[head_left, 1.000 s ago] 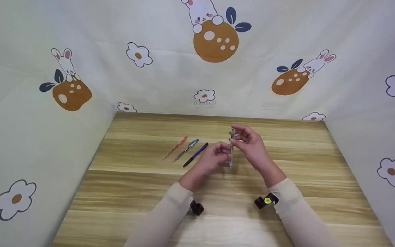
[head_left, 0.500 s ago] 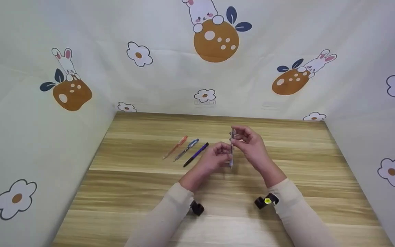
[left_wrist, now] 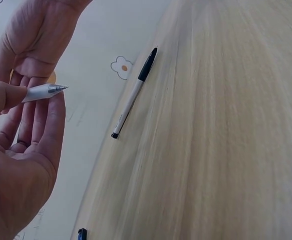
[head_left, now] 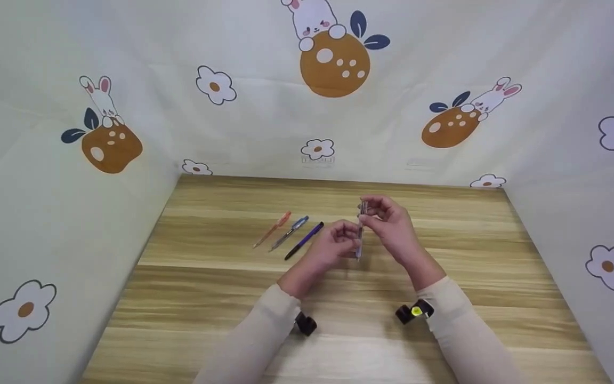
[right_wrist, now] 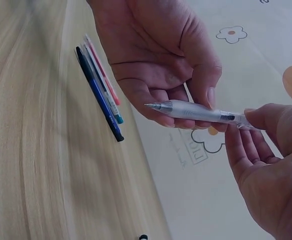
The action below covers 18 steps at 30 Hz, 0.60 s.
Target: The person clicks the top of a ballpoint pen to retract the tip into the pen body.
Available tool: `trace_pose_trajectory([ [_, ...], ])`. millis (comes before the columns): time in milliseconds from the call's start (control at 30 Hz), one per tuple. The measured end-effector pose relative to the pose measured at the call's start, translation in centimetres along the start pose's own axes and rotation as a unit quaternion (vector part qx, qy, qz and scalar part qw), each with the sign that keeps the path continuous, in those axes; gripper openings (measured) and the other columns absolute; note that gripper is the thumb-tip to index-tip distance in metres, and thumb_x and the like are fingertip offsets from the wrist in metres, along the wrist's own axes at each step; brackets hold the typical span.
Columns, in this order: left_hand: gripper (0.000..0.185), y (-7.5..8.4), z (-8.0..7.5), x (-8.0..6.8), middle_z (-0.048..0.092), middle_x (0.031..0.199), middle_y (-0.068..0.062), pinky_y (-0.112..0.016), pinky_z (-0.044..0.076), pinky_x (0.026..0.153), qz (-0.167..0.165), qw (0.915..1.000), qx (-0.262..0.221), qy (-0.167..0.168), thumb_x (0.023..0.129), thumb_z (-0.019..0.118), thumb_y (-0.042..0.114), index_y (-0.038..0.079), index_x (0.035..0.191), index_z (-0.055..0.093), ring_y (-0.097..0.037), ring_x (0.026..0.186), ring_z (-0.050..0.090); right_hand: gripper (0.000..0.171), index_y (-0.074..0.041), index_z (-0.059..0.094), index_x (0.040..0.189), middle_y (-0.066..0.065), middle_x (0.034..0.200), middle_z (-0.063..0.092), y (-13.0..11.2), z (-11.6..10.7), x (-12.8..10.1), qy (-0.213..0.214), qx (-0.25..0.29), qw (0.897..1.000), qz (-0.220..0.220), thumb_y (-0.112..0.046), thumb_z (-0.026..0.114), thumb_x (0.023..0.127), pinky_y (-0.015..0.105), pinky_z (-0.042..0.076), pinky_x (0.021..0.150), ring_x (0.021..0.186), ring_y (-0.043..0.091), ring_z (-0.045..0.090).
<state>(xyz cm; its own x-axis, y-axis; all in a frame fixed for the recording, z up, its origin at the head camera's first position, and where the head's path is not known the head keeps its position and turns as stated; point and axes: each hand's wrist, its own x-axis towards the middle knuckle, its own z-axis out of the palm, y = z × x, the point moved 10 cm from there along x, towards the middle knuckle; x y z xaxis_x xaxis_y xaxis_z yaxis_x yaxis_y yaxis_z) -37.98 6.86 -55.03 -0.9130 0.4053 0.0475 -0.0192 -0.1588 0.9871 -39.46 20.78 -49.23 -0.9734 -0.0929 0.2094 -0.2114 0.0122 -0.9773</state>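
Observation:
A clear-and-white pen with a pointed metal tip is held between both hands, above the table. My left hand pinches its lower, tip-end part between thumb and fingers. Higher up, my right hand pinches the clear rear end, as the right wrist view shows. The tip pokes out past the left thumb in the left wrist view. Left of the hands, an orange pen, a clear pen with a blue top and a purple-and-black pen lie side by side at a slant.
A white pen with a black cap lies on the wooden table in the left wrist view. Cream cloth walls with rabbit and flower prints surround the table's back and sides. Small black cameras sit on both wrists.
Both hands stay almost in place, still gripping the pen. The pen's upper end leans very slightly more to the right; the three pens on the left have not moved.

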Motion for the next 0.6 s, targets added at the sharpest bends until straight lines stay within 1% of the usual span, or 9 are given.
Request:
trace_pose_trajectory([
  [133, 0.023, -0.07, 0.1, 0.04, 0.067, 0.102, -0.001, -0.035, 0.067, 0.081, -0.002, 0.9999, -0.014, -0.007, 0.099, 0.069, -0.009, -0.005, 0.121, 0.068, -0.013, 0.091, 0.069, 0.046, -0.002, 0.066, 0.142, 0.014, 0.121, 0.066, 0.09, -0.01, 0.07, -0.004, 0.001, 1.0, 0.0, 0.009, 0.076, 0.099, 0.027, 0.059, 0.09, 0.105, 0.021, 0.066],
  [233, 0.023, -0.14, 0.13, 0.04, 0.068, 0.101, -0.001, -0.036, 0.067, 0.08, -0.005, 0.9998, -0.018, -0.01, 0.098, 0.069, -0.009, -0.005, 0.121, 0.068, -0.013, 0.089, 0.07, 0.047, -0.003, 0.066, 0.143, 0.015, 0.12, 0.066, 0.19, -0.03, 0.11, -0.005, 0.003, 1.0, 0.001, 0.01, 0.075, 0.099, 0.027, 0.06, 0.089, 0.104, 0.023, 0.066],
  [467, 0.026, -0.11, 0.11, -0.03, 0.068, 0.102, -0.001, -0.036, 0.067, 0.081, -0.008, 0.9999, -0.006, -0.011, 0.098, 0.07, -0.008, -0.006, 0.123, 0.068, -0.014, 0.089, 0.071, 0.047, -0.004, 0.067, 0.142, 0.014, 0.12, 0.067, 0.27, -0.08, 0.02, -0.004, 0.009, 1.0, 0.0, 0.009, 0.077, 0.098, 0.028, 0.06, 0.088, 0.104, 0.022, 0.066],
  [600, 0.026, -0.25, 0.03, -0.06, 0.068, 0.101, -0.001, -0.037, 0.067, 0.081, -0.01, 0.9999, 0.002, -0.012, 0.098, 0.07, -0.008, -0.006, 0.123, 0.067, -0.014, 0.089, 0.071, 0.047, -0.002, 0.067, 0.142, 0.014, 0.12, 0.066, 0.39, -0.08, -0.02, -0.007, 0.027, 1.0, 0.005, 0.01, 0.077, 0.098, 0.031, 0.062, 0.089, 0.102, 0.021, 0.067],
])
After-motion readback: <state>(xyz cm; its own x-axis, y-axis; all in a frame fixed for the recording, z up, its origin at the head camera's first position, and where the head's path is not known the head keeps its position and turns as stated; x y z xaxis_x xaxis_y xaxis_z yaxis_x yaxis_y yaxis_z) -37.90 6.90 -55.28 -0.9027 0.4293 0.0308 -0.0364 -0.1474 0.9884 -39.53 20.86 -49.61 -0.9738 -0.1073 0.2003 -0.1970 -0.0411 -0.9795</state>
